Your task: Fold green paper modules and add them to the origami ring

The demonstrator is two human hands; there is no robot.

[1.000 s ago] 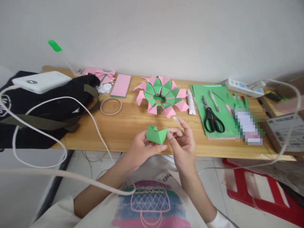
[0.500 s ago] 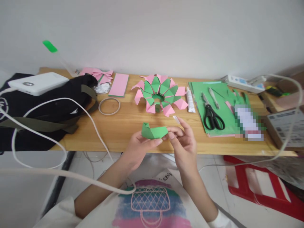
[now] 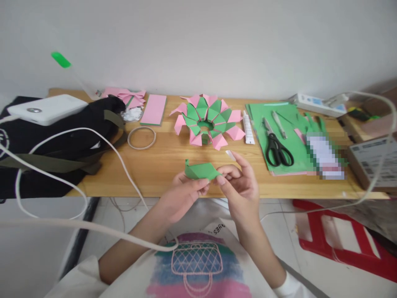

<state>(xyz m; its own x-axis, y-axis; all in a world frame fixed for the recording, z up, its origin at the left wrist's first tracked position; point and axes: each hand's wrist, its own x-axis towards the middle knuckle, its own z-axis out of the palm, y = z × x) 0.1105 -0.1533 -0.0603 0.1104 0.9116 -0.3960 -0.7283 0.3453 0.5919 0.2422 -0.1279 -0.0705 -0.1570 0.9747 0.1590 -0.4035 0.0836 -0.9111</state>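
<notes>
A folded green paper piece (image 3: 202, 171) is held between my two hands above the table's front edge. My left hand (image 3: 185, 194) grips its underside and left part, thumb on the near face. The thumb and fingers of my right hand (image 3: 240, 182) pinch its right tip. A small whitish strip (image 3: 230, 155) sticks to my raised right index finger. Just beyond my hands stands a ring of joined pink and green folded paper (image 3: 207, 122), like a flower. To its right lies a white glue tube (image 3: 248, 129).
Black scissors (image 3: 278, 151) and a craft knife (image 3: 279, 124) lie on green paper sheets (image 3: 257, 114). At left are a tape ring (image 3: 142, 147), pink paper slips (image 3: 154, 109), and a black bag (image 3: 62, 145) carrying a white power bank (image 3: 48, 109). White cables (image 3: 118, 234) cross the left.
The green paper piece has turned in my hands, showing more of its flat face. My left thumb has shifted slightly along it, and my right hand still pinches the right tip.
</notes>
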